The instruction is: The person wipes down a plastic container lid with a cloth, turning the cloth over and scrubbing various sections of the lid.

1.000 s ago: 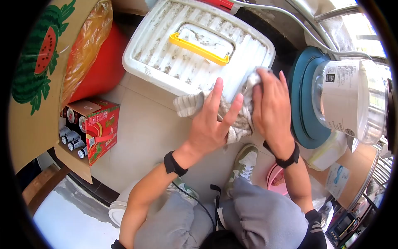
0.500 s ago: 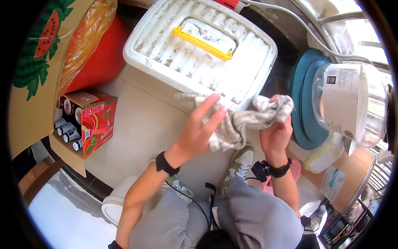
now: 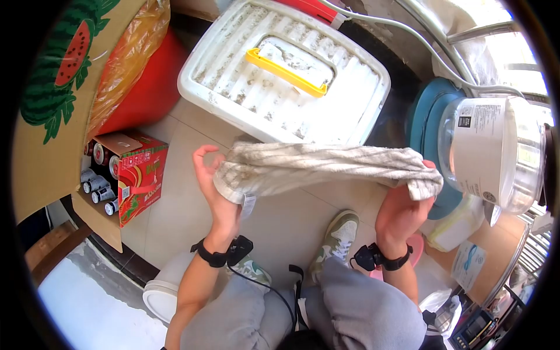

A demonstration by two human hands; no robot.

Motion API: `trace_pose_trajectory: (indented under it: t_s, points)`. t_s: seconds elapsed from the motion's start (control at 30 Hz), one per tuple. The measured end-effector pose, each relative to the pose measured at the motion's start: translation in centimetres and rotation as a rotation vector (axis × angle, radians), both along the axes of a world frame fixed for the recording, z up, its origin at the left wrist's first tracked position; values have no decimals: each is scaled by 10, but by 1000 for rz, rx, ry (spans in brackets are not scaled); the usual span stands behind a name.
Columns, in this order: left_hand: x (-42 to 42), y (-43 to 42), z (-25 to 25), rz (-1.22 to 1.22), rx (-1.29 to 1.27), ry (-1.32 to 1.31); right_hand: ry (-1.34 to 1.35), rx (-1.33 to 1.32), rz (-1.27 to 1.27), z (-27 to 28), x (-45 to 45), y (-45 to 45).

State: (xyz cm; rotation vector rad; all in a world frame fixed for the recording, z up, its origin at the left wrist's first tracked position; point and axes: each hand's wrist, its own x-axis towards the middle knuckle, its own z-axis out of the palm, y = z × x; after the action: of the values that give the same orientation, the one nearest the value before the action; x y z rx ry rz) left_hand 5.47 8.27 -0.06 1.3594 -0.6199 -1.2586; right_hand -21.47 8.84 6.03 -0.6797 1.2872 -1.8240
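Note:
A grey-and-white striped cloth [image 3: 321,160] hangs stretched lengthwise between my hands, with a small white tag at its left end. My left hand [image 3: 217,195] grips the left end, some fingers hidden behind the fabric. My right hand [image 3: 402,213] is closed around the right end, where a short flap droops over the fingers. Just beyond the cloth stands a white storage box [image 3: 219,111], its ribbed lid marked with grey dirt. A yellow handle [image 3: 286,73] lies across the lid.
On the left are a red drinks carton [image 3: 143,181] with several cans, a watermelon-printed cardboard box [image 3: 58,151] and a red bucket [image 3: 154,87]. A blue lid [image 3: 423,116] and clear container [image 3: 484,149] stand right. A white tub [image 3: 160,297] is beside my legs.
The bunched cloth has been pulled out into a long strip. My left hand has moved left and taken its left end, while my right hand has shifted slightly right and down.

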Motion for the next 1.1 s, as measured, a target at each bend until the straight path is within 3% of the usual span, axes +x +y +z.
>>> trace_pose_trajectory:
  t_s: [0.13,0.27,0.37,0.57,0.63,0.7,0.83,1.1]
  points:
    - [-7,-2,22,-48,39,79,29,9,-87,-1,6,6]
    - [-25,-6,38,22,-135,44,277,67,13,-7,19,19]
    - [-35,-19,46,-13,-357,-70,292,92,119,-13,25,26]
    - [-35,-49,24,-453,-641,-844,444,121,274,-22,28,18]
    - [-36,-53,23,-589,-648,-963,472,124,332,-31,29,16]
    - [-39,-56,24,-587,-655,-965,511,142,392,-46,31,16]
    - [-38,-60,24,-582,-708,-982,1016,31,339,-43,40,10]
    - [-45,-48,22,-594,-692,-1078,1062,-8,316,-49,34,12]
